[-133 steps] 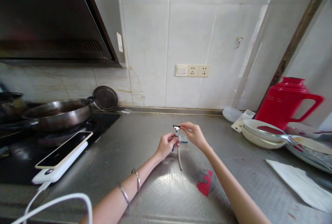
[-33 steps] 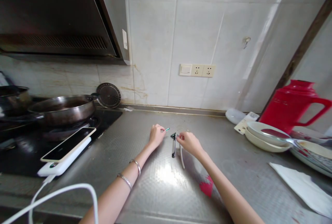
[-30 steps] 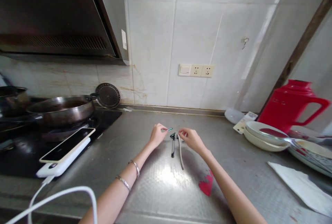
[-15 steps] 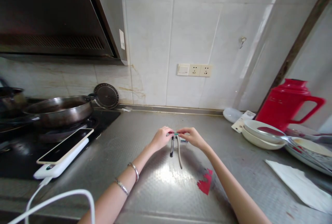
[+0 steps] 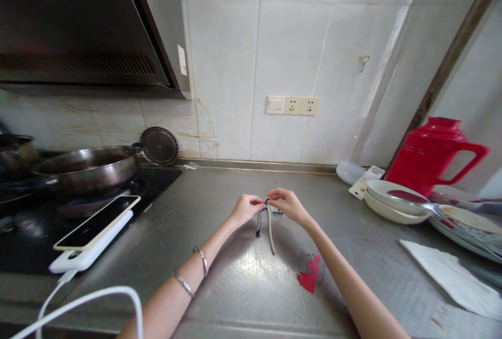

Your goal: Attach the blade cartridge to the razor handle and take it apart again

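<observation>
Over the middle of the counter, my left hand (image 5: 250, 208) and my right hand (image 5: 287, 205) meet almost tip to tip. Both are closed in a pinch on a thin dark strand (image 5: 266, 202), too small to make out well. Just below the fingers a grey cord (image 5: 271, 232) extends toward me. Beside it on the left is a shorter black strip (image 5: 259, 225). A small bluish piece (image 5: 277, 211) lies by my right hand, partly hidden by it. Two silver bangles circle my left forearm.
A torn red patch (image 5: 309, 274) marks the steel counter (image 5: 235, 297). To the left are a pan (image 5: 88, 169) on the stove and a phone (image 5: 98, 222) atop a white power bank with a cable. Bowls (image 5: 396, 209), a red jug (image 5: 429, 156) and white paper (image 5: 451, 279) sit right.
The strand between my fingertips showed straight and greenish before; now it looks dark and bent upward. My right fingers have shifted slightly up and left, closer to my left hand.
</observation>
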`<state>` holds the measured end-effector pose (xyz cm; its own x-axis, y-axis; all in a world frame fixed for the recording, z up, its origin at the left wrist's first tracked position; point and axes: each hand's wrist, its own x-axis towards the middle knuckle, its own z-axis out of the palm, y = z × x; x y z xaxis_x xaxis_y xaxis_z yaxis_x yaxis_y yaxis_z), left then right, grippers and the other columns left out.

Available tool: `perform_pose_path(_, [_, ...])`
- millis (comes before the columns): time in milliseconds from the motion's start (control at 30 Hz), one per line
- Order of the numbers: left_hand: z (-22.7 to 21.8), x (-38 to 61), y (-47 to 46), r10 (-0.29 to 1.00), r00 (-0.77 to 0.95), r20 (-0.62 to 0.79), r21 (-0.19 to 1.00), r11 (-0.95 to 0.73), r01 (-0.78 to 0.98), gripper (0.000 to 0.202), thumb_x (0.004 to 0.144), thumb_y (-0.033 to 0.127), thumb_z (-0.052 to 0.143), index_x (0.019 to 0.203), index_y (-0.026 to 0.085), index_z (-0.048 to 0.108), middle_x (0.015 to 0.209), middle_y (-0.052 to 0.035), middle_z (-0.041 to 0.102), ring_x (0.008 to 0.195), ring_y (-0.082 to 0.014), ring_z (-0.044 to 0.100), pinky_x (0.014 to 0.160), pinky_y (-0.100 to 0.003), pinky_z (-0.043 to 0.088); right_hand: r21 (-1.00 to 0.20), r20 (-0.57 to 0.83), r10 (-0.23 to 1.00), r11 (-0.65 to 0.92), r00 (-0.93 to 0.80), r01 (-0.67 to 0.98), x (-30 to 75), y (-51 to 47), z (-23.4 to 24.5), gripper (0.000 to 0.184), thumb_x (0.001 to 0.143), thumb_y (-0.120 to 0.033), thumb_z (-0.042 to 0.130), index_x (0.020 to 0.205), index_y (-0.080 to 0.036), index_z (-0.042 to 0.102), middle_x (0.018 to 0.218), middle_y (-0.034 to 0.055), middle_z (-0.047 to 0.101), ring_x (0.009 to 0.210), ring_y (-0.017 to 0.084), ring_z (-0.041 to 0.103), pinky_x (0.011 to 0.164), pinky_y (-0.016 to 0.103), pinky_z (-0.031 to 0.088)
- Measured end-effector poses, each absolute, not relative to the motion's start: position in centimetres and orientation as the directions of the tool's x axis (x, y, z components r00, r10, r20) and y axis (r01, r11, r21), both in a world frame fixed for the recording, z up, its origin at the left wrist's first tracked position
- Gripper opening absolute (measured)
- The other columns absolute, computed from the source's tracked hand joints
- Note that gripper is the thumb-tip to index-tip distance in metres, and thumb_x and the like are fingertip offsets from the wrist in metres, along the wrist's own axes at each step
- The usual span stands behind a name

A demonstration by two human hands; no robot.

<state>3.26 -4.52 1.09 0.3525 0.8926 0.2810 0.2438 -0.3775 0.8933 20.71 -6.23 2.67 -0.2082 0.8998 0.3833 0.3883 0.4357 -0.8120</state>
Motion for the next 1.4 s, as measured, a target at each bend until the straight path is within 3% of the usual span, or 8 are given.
perform_pose_path(267, [0.7, 3.7, -4.4, 0.928, 0.348, 0.135, 0.986, -0.160, 0.044, 0.019, 0.061, 0.026, 0.073, 0.072, 0.011, 0.067, 0.066, -0.0050, 0.067, 0.060, -0.0132, 0.060, 0.059, -0.024, 0.045, -0.828, 0.375, 0.916, 0.401, -0.144, 0.392, 20.5, -6.1, 2.5, 0.032, 0.076, -0.039, 0.055, 0.094, -0.015, 0.063, 0.082, 0.0077, 0.069, 0.074, 0.018, 0.063, 0.049, 0.023, 0.046])
perform_pose_path(433, [1.2, 3.7, -4.7, 0.976, 0.211, 0.053, 0.986, -0.018, -0.164, 0.016, 0.063, 0.022, 0.073, 0.071, 0.011, 0.065, 0.068, -0.0058, 0.068, 0.066, -0.0142, 0.064, 0.066, -0.026, 0.049, -0.666, 0.533, 0.841, 0.485, -0.093, 0.566, 20.8, -6.2, 2.5, 0.027, 0.077, -0.040, 0.056, 0.087, -0.017, 0.067, 0.086, 0.0065, 0.068, 0.079, 0.017, 0.061, 0.068, 0.028, 0.048])
perform_pose_path(600, [1.5, 3.8, -5.4, 0.984, 0.157, -0.083, 0.915, 0.138, -0.380, 0.020, 0.063, 0.024, 0.073, 0.076, 0.012, 0.066, 0.079, -0.0078, 0.069, 0.075, -0.0157, 0.064, 0.062, -0.024, 0.049, -0.568, 0.588, 0.783, 0.577, -0.201, 0.587, 20.4, -6.5, 2.4, 0.027, 0.076, -0.041, 0.060, 0.092, -0.021, 0.067, 0.093, 0.0069, 0.066, 0.087, 0.019, 0.058, 0.063, 0.025, 0.046])
perform_pose_path(767, [1.6, 4.4, -6.2, 0.982, 0.153, -0.109, 0.883, 0.166, -0.438, 0.019, 0.060, 0.023, 0.076, 0.071, 0.012, 0.066, 0.074, -0.0058, 0.067, 0.067, -0.0119, 0.061, 0.058, -0.021, 0.048, -0.511, 0.630, 0.744, 0.611, -0.221, 0.604, 20.0, -6.8, 2.3, 0.019, 0.080, -0.037, 0.057, 0.087, -0.022, 0.067, 0.094, 0.0067, 0.064, 0.093, 0.019, 0.056, 0.069, 0.028, 0.047])
perform_pose_path(933, [1.7, 4.5, -6.2, 0.969, 0.208, -0.131, 0.877, 0.211, -0.432, 0.023, 0.060, 0.024, 0.076, 0.076, 0.011, 0.067, 0.074, -0.0069, 0.067, 0.065, -0.0120, 0.061, 0.056, -0.021, 0.047, -0.516, 0.618, 0.755, 0.599, -0.219, 0.613, 20.7, -6.5, 2.6, 0.022, 0.082, -0.037, 0.054, 0.087, -0.021, 0.068, 0.096, 0.0078, 0.064, 0.091, 0.019, 0.057, 0.063, 0.026, 0.046])
perform_pose_path(1067, [1.4, 4.2, -5.6, 0.980, 0.149, -0.134, 0.922, 0.178, -0.345, 0.027, 0.061, 0.033, 0.074, 0.077, 0.012, 0.065, 0.072, -0.0044, 0.065, 0.058, -0.0093, 0.058, 0.048, -0.019, 0.042, -0.505, 0.587, 0.780, 0.561, -0.215, 0.656, 23.2, -5.5, 2.4, 0.021, 0.081, -0.036, 0.055, 0.084, -0.021, 0.070, 0.094, 0.0070, 0.065, 0.088, 0.019, 0.058, 0.070, 0.028, 0.046])
perform_pose_path(1200, [0.8, 3.8, -4.8, 0.988, 0.145, -0.052, 0.998, 0.048, 0.034, 0.028, 0.064, 0.041, 0.068, 0.064, 0.014, 0.061, 0.055, 0.0014, 0.056, 0.047, -0.0072, 0.048, 0.040, -0.018, 0.031, -0.469, 0.491, 0.832, 0.503, -0.260, 0.726, 26.1, -4.6, 1.5, 0.018, 0.078, -0.033, 0.058, 0.078, -0.020, 0.071, 0.089, 0.0060, 0.066, 0.085, 0.018, 0.060, 0.080, 0.030, 0.043])
perform_pose_path(1400, [0.1, 3.5, -4.9, 0.967, 0.208, 0.147, 0.757, -0.245, 0.606, 0.026, 0.063, 0.041, 0.064, 0.058, 0.015, 0.062, 0.055, -0.0005, 0.060, 0.054, -0.0120, 0.052, 0.052, -0.022, 0.035, -0.465, 0.356, 0.896, 0.417, -0.266, 0.781, 27.3, -4.1, -0.1, 0.015, 0.074, -0.030, 0.061, 0.077, -0.021, 0.072, 0.090, 0.0055, 0.066, 0.081, 0.017, 0.060, 0.077, 0.028, 0.043])
